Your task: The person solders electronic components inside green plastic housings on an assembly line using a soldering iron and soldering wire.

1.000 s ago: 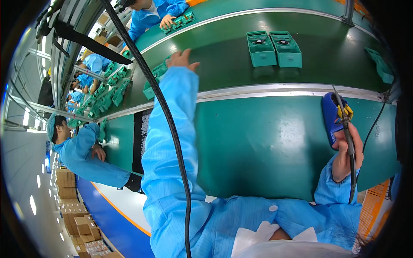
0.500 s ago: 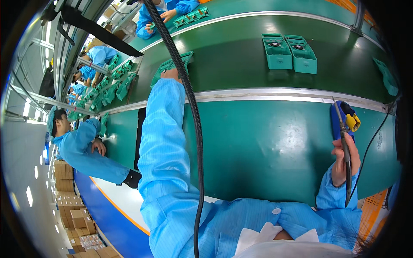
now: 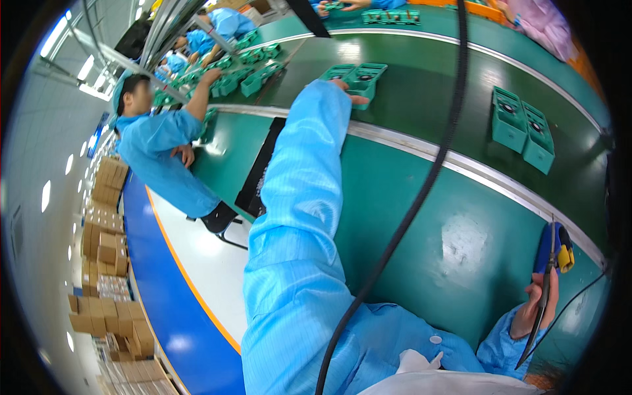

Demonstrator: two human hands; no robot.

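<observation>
My left arm reaches far across to the dark green belt, where two green plastic housings (image 3: 366, 79) lie side by side. My left hand (image 3: 349, 92) is at their near end, its fingers closed on the edge of a housing; the sleeve hides part of the hand. At the lower right, my right hand (image 3: 534, 304) grips a soldering iron (image 3: 544, 296) by its dark handle, with the thin tip pointing up. Just beyond that hand is a blue holder with a yellow part (image 3: 565, 255), beside the iron's tip.
Another pair of green housings (image 3: 523, 128) with round black parts sits on the belt at right. A metal rail (image 3: 487, 172) divides belt from bench. A black cable (image 3: 421, 210) hangs across the view. On the left, a co-worker (image 3: 168, 145) reaches toward more housings (image 3: 227, 82).
The view has turned left, shifting the scene rightward. My left hand stays at the housings on the belt. The co-worker at left has raised an arm toward the housings. My right hand still holds the soldering iron.
</observation>
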